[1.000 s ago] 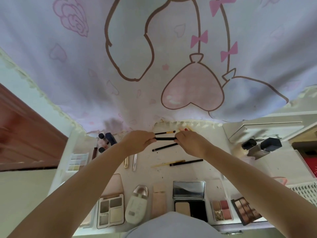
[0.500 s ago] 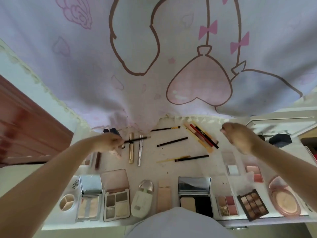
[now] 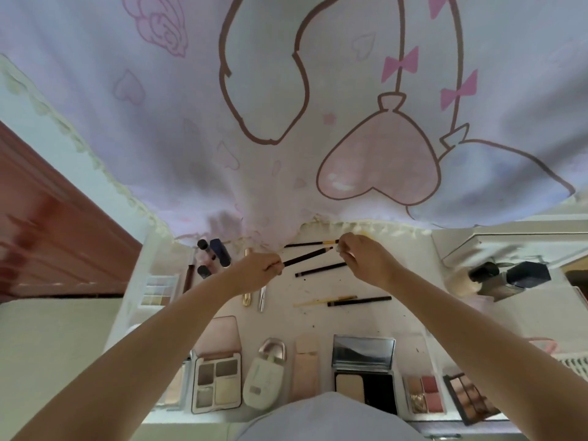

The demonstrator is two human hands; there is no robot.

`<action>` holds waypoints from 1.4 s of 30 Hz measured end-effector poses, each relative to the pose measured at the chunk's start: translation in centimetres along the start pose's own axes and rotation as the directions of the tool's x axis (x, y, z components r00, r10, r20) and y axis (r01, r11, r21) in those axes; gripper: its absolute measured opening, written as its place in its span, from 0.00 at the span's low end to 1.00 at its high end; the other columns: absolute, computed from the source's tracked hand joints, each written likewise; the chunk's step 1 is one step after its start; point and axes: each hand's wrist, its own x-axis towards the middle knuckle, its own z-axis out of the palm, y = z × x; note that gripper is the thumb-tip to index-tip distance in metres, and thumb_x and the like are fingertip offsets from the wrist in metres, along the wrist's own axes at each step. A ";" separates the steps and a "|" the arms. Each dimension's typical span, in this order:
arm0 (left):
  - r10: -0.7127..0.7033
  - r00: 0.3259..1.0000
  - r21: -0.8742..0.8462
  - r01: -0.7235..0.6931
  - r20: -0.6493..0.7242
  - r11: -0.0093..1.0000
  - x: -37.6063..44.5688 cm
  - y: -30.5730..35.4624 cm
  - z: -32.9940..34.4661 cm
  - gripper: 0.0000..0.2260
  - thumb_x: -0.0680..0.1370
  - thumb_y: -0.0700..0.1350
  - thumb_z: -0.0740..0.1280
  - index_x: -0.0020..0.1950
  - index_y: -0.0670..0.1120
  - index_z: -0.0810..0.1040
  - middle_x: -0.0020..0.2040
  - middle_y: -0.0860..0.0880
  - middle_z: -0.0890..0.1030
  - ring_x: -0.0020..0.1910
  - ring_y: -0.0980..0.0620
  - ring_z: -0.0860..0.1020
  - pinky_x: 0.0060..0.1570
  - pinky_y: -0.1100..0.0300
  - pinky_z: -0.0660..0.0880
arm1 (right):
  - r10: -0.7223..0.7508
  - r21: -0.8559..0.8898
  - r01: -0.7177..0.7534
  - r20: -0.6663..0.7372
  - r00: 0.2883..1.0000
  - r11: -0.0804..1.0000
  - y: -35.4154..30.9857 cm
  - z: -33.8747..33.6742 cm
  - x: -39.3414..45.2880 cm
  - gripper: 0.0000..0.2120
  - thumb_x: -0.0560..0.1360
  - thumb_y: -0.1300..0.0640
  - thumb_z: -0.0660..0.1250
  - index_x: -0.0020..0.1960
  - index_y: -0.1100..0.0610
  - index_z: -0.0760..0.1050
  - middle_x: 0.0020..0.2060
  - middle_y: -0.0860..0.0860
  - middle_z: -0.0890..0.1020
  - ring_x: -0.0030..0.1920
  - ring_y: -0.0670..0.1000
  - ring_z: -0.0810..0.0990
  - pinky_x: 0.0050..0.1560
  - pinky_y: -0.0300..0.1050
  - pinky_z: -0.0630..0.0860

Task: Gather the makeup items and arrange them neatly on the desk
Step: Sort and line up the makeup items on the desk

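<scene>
The left hand (image 3: pixel 259 265) pinches the lower end of a dark pencil (image 3: pixel 307 256), held above the tabletop (image 3: pixel 366 319). The pencil slants up from it toward the right hand (image 3: pixel 362 259), whose curled fingers hold a small cap (image 3: pixel 338 248) just beside the pencil's tip. Past the pencil lies a gold-tipped brush (image 3: pixel 313 243); nearer than it lies another dark pencil (image 3: pixel 319 269).

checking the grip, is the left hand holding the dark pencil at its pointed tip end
No: the left hand pinches the dark pencil at its blunt end, while the pointed tip faces the right hand.
</scene>
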 end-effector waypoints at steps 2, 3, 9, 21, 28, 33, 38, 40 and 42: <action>0.003 1.000 0.005 -0.003 -0.005 1.000 -0.1 0.1 0.0 0.13 0.81 0.46 0.53 0.52 0.41 0.74 0.34 0.55 0.70 0.32 0.60 0.67 0.34 0.65 0.63 | -0.014 0.018 0.014 -0.022 1.000 1.000 0.2 0.1 0.1 0.08 0.77 0.61 0.59 0.54 0.61 0.73 0.50 0.53 0.80 0.52 0.52 0.78 0.49 0.34 0.66; 0.007 1.000 0.015 -0.007 -0.006 1.000 -0.2 0.2 0.0 0.13 0.81 0.46 0.53 0.52 0.40 0.74 0.36 0.53 0.72 0.33 0.57 0.67 0.37 0.63 0.63 | -0.024 0.024 0.025 -0.026 0.999 0.999 0.1 0.1 0.2 0.08 0.77 0.61 0.59 0.54 0.61 0.73 0.51 0.53 0.80 0.52 0.52 0.77 0.49 0.33 0.65; -0.021 1.000 0.028 0.021 0.006 0.999 -0.6 0.1 0.5 0.14 0.81 0.47 0.53 0.52 0.40 0.74 0.38 0.49 0.73 0.33 0.56 0.68 0.35 0.62 0.62 | -0.073 0.006 0.073 -0.005 0.997 0.997 0.1 0.5 0.6 0.08 0.77 0.61 0.59 0.54 0.60 0.73 0.51 0.52 0.79 0.52 0.52 0.76 0.51 0.36 0.66; -0.214 0.973 -0.252 0.230 0.088 0.940 -1.9 -1.4 4.4 0.08 0.80 0.43 0.56 0.56 0.42 0.70 0.43 0.47 0.77 0.37 0.54 0.74 0.35 0.67 0.71 | -0.186 -0.130 0.207 0.155 0.970 0.970 -2.0 3.3 4.8 0.12 0.78 0.59 0.56 0.58 0.57 0.74 0.55 0.52 0.77 0.57 0.52 0.71 0.55 0.41 0.67; -0.431 0.902 -0.003 0.431 0.027 0.902 -0.6 -1.1 7.6 0.11 0.79 0.46 0.57 0.59 0.43 0.71 0.57 0.45 0.76 0.57 0.46 0.75 0.53 0.55 0.72 | -0.283 -0.201 0.360 0.331 0.900 0.911 -3.5 6.6 9.9 0.12 0.76 0.63 0.59 0.57 0.59 0.75 0.58 0.56 0.74 0.63 0.54 0.66 0.55 0.48 0.67; -0.523 0.853 0.032 0.523 -0.009 0.852 0.7 -0.9 8.7 0.10 0.78 0.39 0.58 0.59 0.42 0.70 0.57 0.45 0.76 0.57 0.45 0.76 0.50 0.56 0.73 | -0.355 -0.211 0.463 0.402 0.844 0.861 -4.1 8.7 12.2 0.12 0.77 0.62 0.59 0.58 0.60 0.76 0.60 0.57 0.73 0.65 0.56 0.64 0.53 0.47 0.66; -0.553 0.831 0.069 0.556 -0.065 0.828 0.8 -1.1 9.0 0.10 0.78 0.39 0.58 0.59 0.43 0.70 0.57 0.46 0.77 0.55 0.45 0.77 0.49 0.55 0.74 | -0.400 -0.157 0.480 0.369 0.839 0.863 -4.0 9.1 12.4 0.14 0.76 0.63 0.60 0.60 0.60 0.75 0.62 0.59 0.73 0.66 0.59 0.66 0.57 0.52 0.69; -0.545 0.834 0.083 0.551 -0.086 0.830 0.5 -1.2 9.0 0.10 0.78 0.40 0.58 0.59 0.43 0.70 0.56 0.46 0.77 0.54 0.45 0.77 0.47 0.55 0.74 | -0.437 -0.089 0.479 0.291 0.851 0.873 -3.7 8.3 11.9 0.16 0.73 0.66 0.61 0.60 0.62 0.75 0.59 0.63 0.75 0.63 0.62 0.70 0.56 0.55 0.71; -0.528 0.841 0.096 0.539 -0.116 0.837 0.3 -1.3 9.2 0.10 0.79 0.41 0.58 0.59 0.44 0.70 0.55 0.47 0.77 0.54 0.46 0.78 0.45 0.56 0.74 | -0.433 -0.024 0.448 0.213 0.876 0.894 -3.1 7.5 10.8 0.13 0.70 0.70 0.64 0.54 0.67 0.78 0.52 0.65 0.79 0.56 0.64 0.75 0.53 0.57 0.75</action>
